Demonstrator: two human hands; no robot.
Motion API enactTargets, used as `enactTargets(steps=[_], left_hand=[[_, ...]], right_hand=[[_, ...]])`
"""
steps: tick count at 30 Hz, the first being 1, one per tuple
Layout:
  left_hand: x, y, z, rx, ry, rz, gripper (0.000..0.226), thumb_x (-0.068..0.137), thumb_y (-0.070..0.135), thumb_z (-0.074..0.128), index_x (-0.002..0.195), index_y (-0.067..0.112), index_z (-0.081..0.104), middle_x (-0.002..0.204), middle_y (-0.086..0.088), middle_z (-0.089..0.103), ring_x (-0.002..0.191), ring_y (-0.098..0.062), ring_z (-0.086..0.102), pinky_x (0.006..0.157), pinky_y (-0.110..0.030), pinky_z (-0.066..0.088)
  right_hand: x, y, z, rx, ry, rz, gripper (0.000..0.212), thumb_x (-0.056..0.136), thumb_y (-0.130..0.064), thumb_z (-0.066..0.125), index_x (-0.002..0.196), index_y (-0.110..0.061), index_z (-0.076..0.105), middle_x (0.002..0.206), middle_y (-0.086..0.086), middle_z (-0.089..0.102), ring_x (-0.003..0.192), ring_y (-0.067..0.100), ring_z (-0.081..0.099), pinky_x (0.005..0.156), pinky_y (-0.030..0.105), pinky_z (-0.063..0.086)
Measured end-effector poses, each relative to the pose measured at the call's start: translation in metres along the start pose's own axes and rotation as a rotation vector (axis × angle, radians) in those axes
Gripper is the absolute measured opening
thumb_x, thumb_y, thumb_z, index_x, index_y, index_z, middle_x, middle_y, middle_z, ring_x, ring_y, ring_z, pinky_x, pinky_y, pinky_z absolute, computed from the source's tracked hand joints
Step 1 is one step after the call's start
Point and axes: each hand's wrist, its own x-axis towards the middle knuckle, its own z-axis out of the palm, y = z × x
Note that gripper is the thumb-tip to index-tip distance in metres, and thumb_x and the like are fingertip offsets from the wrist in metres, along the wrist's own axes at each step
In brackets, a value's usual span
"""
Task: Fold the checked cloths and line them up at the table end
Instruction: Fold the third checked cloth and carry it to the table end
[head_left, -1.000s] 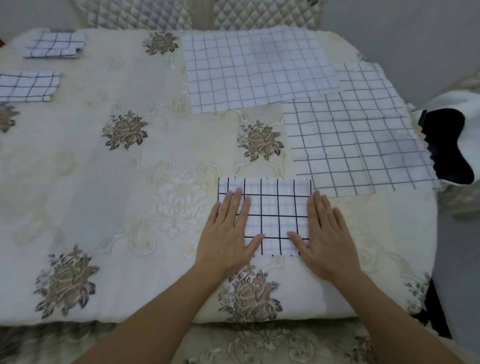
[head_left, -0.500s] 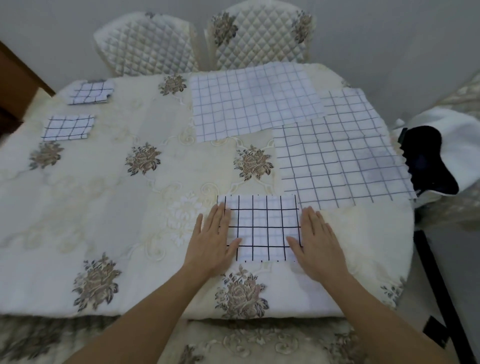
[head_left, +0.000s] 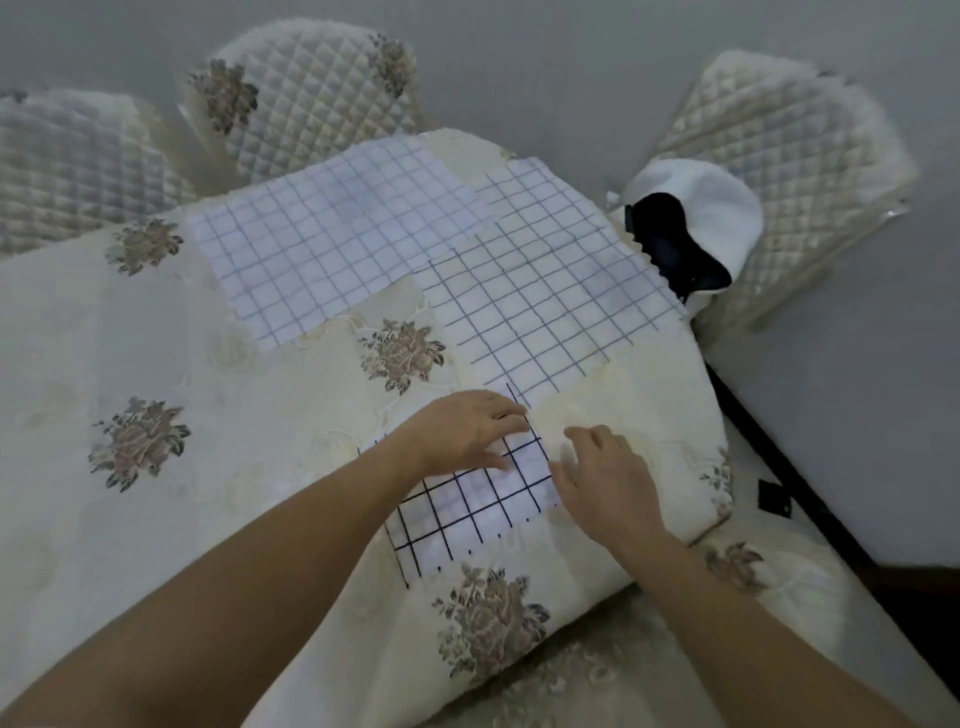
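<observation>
folded checked cloth (head_left: 467, 512), long axis left-right | left hand (head_left: 462, 431) curled on its far-right corner | right hand (head_left: 608, 480) loosely bent at its right edge | both grips unclear

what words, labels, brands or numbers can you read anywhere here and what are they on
No text, number or brand can be read anywhere in this view.
Folded checked cloth: black grid lines only.
Far open checked cloth: grid lines only.
Right open checked cloth: grid lines only.
Tablecloth: flower pattern only.
Small dark tag beside the table: too small to tell whether it bears print.
</observation>
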Motion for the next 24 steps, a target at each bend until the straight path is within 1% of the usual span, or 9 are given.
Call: enactTargets(steps=[1, 3, 5, 10, 16, 20, 22, 23, 24], left_hand=[[0.006, -0.006, -0.005, 0.003, -0.036, 0.032, 0.054, 0.084, 0.037, 0.077, 0.126, 0.006, 0.062, 0.131, -0.017, 0.062, 0.116, -0.034, 0.061, 0.098, -0.043, 0.050], [0.019, -0.014, -0.012, 0.012, -0.115, 0.076, 0.056, 0.086, 0.035, 0.075, 0.132, 0.008, 0.059, 0.136, -0.016, 0.058, 0.121, -0.034, 0.057, 0.102, -0.045, 0.047], [0.031, -0.016, -0.012, 0.020, -0.158, 0.135, 0.056, 0.085, 0.032, 0.076, 0.134, 0.011, 0.058, 0.135, -0.013, 0.059, 0.120, -0.033, 0.056, 0.102, -0.046, 0.047], [0.060, -0.022, -0.012, 0.080, -0.263, 0.246, 0.049, 0.090, 0.033, 0.069, 0.136, 0.023, 0.056, 0.129, -0.002, 0.058, 0.116, -0.024, 0.053, 0.099, -0.039, 0.043], [0.071, -0.028, -0.004, 0.081, -0.284, 0.317, 0.047, 0.087, 0.035, 0.073, 0.129, 0.023, 0.057, 0.121, -0.001, 0.056, 0.110, -0.022, 0.052, 0.090, -0.039, 0.047], [0.078, -0.028, -0.004, 0.066, -0.341, 0.300, 0.047, 0.085, 0.034, 0.075, 0.127, 0.023, 0.057, 0.116, -0.002, 0.056, 0.106, -0.022, 0.053, 0.085, -0.040, 0.049], [0.081, -0.025, -0.005, 0.050, -0.383, 0.271, 0.047, 0.084, 0.034, 0.076, 0.126, 0.024, 0.056, 0.114, 0.000, 0.054, 0.103, -0.020, 0.053, 0.084, -0.039, 0.048], [0.082, -0.024, -0.005, 0.039, -0.406, 0.253, 0.046, 0.084, 0.033, 0.076, 0.125, 0.025, 0.057, 0.113, 0.001, 0.054, 0.102, -0.019, 0.053, 0.082, -0.038, 0.048], [0.084, -0.023, -0.006, 0.024, -0.427, 0.234, 0.044, 0.084, 0.032, 0.077, 0.123, 0.024, 0.059, 0.112, 0.002, 0.054, 0.101, -0.018, 0.054, 0.081, -0.037, 0.048]], right_hand=[[-0.002, -0.002, 0.000, 0.013, 0.006, 0.043, 0.036, 0.091, -0.037, 0.062, 0.117, -0.013, 0.061, 0.103, 0.009, 0.062, 0.088, 0.028, 0.059, 0.069, 0.042, 0.053], [-0.006, -0.008, 0.003, 0.052, -0.007, 0.127, 0.034, 0.092, -0.036, 0.060, 0.117, -0.013, 0.061, 0.105, 0.008, 0.061, 0.091, 0.027, 0.058, 0.074, 0.042, 0.053], [-0.009, -0.015, 0.006, 0.116, -0.032, 0.201, 0.033, 0.094, -0.036, 0.058, 0.118, -0.015, 0.061, 0.107, 0.007, 0.060, 0.093, 0.026, 0.056, 0.077, 0.041, 0.052], [0.001, -0.027, 0.012, 0.229, -0.048, 0.347, 0.022, 0.095, -0.035, 0.058, 0.107, -0.016, 0.060, 0.098, 0.004, 0.056, 0.089, 0.025, 0.056, 0.071, 0.041, 0.050], [0.010, -0.031, 0.018, 0.295, -0.106, 0.491, 0.037, 0.084, -0.048, 0.069, 0.104, -0.020, 0.056, 0.098, 0.000, 0.060, 0.093, 0.022, 0.055, 0.080, 0.042, 0.049], [0.019, -0.028, 0.021, 0.353, -0.192, 0.558, 0.036, 0.081, -0.048, 0.071, 0.103, -0.023, 0.059, 0.102, -0.003, 0.064, 0.099, 0.021, 0.059, 0.086, 0.040, 0.049], [0.022, -0.026, 0.024, 0.368, -0.227, 0.553, 0.026, 0.080, -0.046, 0.071, 0.093, -0.026, 0.061, 0.100, -0.004, 0.064, 0.097, 0.021, 0.061, 0.084, 0.039, 0.051], [0.024, -0.026, 0.025, 0.379, -0.237, 0.546, 0.022, 0.079, -0.045, 0.072, 0.083, -0.028, 0.059, 0.096, -0.003, 0.064, 0.094, 0.022, 0.062, 0.081, 0.038, 0.052], [0.025, -0.024, 0.025, 0.400, -0.243, 0.537, 0.023, 0.078, -0.043, 0.074, 0.073, -0.029, 0.055, 0.092, -0.001, 0.064, 0.091, 0.023, 0.062, 0.079, 0.038, 0.053]])
